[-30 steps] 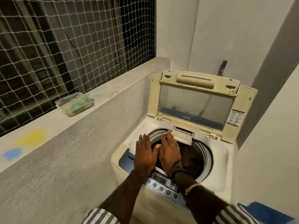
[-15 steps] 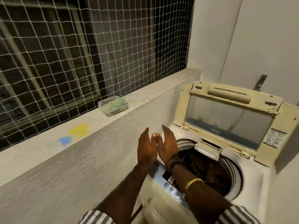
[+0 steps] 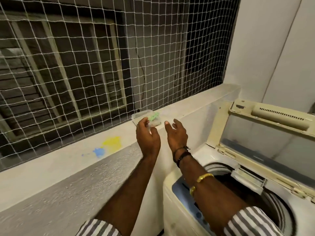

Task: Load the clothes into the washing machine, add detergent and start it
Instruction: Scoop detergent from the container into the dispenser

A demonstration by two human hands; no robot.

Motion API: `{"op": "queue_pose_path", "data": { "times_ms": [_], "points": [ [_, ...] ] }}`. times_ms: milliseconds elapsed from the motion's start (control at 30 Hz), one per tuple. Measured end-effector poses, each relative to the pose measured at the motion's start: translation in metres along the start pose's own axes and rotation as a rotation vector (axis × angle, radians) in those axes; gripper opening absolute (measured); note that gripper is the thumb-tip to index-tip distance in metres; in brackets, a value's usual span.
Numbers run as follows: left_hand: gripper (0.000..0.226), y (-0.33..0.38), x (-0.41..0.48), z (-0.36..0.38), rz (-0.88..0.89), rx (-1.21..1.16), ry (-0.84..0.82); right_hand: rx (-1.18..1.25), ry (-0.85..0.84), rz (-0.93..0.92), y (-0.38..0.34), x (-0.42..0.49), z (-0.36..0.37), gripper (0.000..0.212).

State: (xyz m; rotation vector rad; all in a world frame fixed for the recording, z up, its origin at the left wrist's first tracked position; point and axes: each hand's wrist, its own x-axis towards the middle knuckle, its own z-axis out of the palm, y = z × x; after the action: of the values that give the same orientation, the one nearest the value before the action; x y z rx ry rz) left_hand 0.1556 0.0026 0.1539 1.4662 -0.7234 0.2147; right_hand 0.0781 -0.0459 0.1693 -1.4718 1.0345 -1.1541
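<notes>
Both hands empty at the ledge [image 3: 187,106]: left hand [image 3: 148,136] has fingers loosely curled, right hand [image 3: 176,133] is relaxed and spread. The clear plastic tub [image 3: 156,120] with green scoop [image 3: 154,116] sits just past the left fingertips, partly hidden by them, contact unclear; the right hand is just to its right. The washing machine [image 3: 177,201] is below-right of the right wrist, lid [image 3: 265,133] up.
</notes>
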Motion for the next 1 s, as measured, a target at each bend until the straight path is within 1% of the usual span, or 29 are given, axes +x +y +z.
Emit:
{"op": "queue_pose_path", "data": {
  "times_ms": [200, 367, 467, 567, 667, 767, 1000],
  "points": [
    [0.051, -0.014, 0.037, -0.011, -0.086, 0.085, 0.044, 0.062, -0.042, 0.041, -0.008, 0.018, 0.028, 0.059],
    [0.055, -0.025, 0.06, -0.01, -0.261, 0.085, -0.033, 0.046, -0.056, 0.079, -0.004, 0.031, 0.042, 0.06],
    [0.055, -0.034, 0.065, -0.004, -0.33, 0.087, -0.079, 0.038, -0.022, 0.093, 0.0, 0.037, 0.045, 0.053],
    [0.054, -0.039, 0.068, 0.001, -0.338, 0.12, -0.115, 0.015, 0.001, 0.082, 0.0, 0.04, 0.046, 0.043],
    [0.055, -0.041, 0.069, 0.006, -0.341, 0.132, -0.133, 0.004, 0.014, 0.072, -0.001, 0.041, 0.048, 0.037],
    [0.057, -0.042, 0.069, 0.005, -0.345, 0.126, -0.14, -0.009, 0.033, 0.069, -0.001, 0.041, 0.05, 0.035],
    [0.057, -0.036, 0.065, 0.003, -0.351, 0.097, -0.141, 0.014, 0.069, 0.068, -0.003, 0.033, 0.047, 0.036]
  ]
}}
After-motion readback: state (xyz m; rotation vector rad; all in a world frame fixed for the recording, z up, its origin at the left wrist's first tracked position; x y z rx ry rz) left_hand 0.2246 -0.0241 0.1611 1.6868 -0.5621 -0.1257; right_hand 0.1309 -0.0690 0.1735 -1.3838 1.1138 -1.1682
